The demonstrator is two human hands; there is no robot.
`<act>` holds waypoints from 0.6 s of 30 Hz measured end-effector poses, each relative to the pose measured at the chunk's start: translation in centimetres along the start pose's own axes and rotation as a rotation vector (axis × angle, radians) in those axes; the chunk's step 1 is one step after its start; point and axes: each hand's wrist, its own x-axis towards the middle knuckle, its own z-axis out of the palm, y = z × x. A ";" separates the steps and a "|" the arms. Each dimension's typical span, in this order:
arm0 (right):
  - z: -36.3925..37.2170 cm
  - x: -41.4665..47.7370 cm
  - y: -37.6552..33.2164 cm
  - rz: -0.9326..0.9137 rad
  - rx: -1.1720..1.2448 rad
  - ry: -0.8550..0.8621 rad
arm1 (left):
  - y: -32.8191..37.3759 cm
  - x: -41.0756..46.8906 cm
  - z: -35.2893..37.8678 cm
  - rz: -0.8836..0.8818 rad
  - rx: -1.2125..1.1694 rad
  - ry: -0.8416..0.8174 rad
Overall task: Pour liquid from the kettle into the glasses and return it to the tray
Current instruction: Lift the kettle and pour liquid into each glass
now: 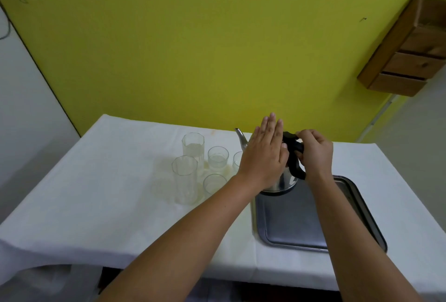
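A steel kettle (pixel 282 182) with a black handle stands at the far left corner of the dark metal tray (pixel 299 224), its spout pointing left. My right hand (pixel 313 152) grips the top of the black handle. My left hand (pixel 264 154) lies flat on the kettle's top with its fingers stretched out, hiding the lid. Left of the kettle stand several clear glasses: a tall one at the back (pixel 193 149) with liquid in it, a tall one in front (pixel 184 178), a short one (pixel 218 158) with some liquid, another short one (pixel 213 184), and one (pixel 237 160) partly hidden by my left hand.
A white cloth covers the table (pixel 115 193), which stands against a yellow wall. The cloth under the glasses looks damp and stained. A wooden shelf (pixel 407 48) hangs on the wall at the upper right.
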 end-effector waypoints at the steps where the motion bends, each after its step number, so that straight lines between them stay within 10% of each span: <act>1: -0.2 0.0 0.0 -0.008 -0.015 0.002 | 0.2 -0.1 0.1 0.002 -0.005 -0.003; 18: -3.4 1.0 0.2 -0.031 -0.563 0.026 | 3.1 -0.8 4.1 -0.194 -0.177 -0.087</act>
